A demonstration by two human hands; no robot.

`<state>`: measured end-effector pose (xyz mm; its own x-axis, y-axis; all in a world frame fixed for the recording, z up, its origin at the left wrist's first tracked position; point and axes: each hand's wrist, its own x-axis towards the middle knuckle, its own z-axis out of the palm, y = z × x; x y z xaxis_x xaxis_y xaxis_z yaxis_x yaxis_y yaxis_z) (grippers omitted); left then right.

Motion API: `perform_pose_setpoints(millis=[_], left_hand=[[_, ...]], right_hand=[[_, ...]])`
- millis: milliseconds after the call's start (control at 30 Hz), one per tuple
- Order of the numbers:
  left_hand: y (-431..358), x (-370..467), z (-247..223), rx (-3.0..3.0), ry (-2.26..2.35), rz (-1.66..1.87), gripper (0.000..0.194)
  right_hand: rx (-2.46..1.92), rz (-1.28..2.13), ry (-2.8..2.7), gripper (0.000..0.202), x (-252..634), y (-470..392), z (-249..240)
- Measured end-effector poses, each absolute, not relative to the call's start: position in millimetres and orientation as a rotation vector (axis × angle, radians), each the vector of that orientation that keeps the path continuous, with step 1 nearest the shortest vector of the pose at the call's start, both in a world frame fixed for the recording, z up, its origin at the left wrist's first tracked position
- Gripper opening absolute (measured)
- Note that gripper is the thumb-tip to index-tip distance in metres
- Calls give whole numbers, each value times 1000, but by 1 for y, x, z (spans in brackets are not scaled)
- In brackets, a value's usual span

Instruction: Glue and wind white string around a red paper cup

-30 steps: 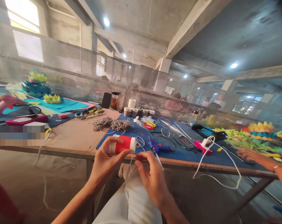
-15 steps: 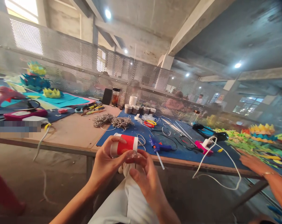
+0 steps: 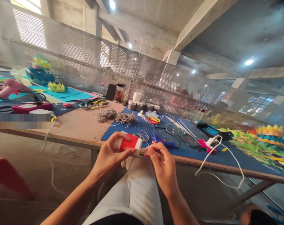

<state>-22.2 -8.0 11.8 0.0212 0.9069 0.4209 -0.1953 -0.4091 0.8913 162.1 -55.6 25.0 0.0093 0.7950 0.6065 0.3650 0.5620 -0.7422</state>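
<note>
My left hand (image 3: pixel 114 153) is wrapped round a red and white paper cup (image 3: pixel 129 142), which lies on its side above my lap. The left thumb presses near the cup's rim, where a pale cord (image 3: pixel 143 149) runs across to the right. My right hand (image 3: pixel 162 164) pinches that cord between thumb and fingertips, a little apart from the cup. Loose loops of white cord (image 3: pixel 144 135) lie just behind on the blue mat. A blue glue gun (image 3: pixel 164 142) rests behind my right hand, partly hidden by it.
Bundles of grey-brown twine (image 3: pixel 125 118), orange-yellow scissors (image 3: pixel 153 120) and several small tubs (image 3: pixel 139 106) stand farther back. A pink power strip (image 3: pixel 207 145) with a white cable (image 3: pixel 235 165) hanging off the edge is at right. Paper scraps (image 3: pixel 250 147) lie beyond; a pink glue gun (image 3: pixel 9 89) is left.
My right hand has moved right, away from the cup, drawing the cord out. My left hand keeps the cup, now tilted slightly. A co-worker's hand has left the table at right.
</note>
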Motion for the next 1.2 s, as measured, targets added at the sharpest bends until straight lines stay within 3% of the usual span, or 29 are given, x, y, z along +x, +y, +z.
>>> perform_pose_setpoints(millis=[300, 767, 1200], left_hand=[[-4, -28, 11, 1315, 720, 1519, 33], [-1, -28, 11, 1388, 705, 1427, 28], [-4, -31, 16, 1455, 661, 1338, 36]], right_hand=[[-905, 335, -1701, 14, 164, -55, 38], [-883, 533, -1951, 12, 171, -60, 60], [-951, 176, -2030, 12, 176, -48, 58]])
